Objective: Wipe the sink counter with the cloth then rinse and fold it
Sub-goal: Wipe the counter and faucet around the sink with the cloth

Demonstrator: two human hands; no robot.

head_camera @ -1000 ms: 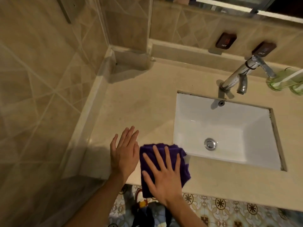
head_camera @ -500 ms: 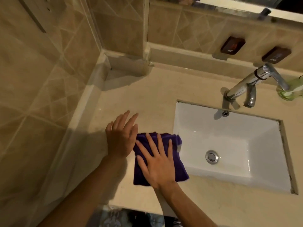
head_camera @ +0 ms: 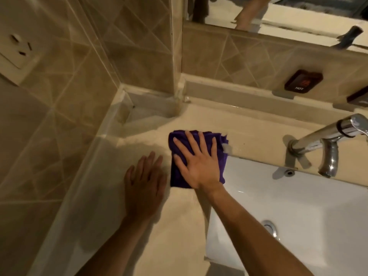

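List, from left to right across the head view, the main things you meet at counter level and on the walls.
wall socket → left hand → purple cloth under the right hand → HOT label → faucet

"HOT" in white letters on dark wall plaque (head_camera: 303,81), second plaque's lettering cut off

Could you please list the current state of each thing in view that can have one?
Purple cloth: folded, flat on the counter at the basin's corner.
Right hand: fingers spread, pressing the cloth.
Left hand: flat on the counter.
Tap: no water running.
Basin: holds nothing.
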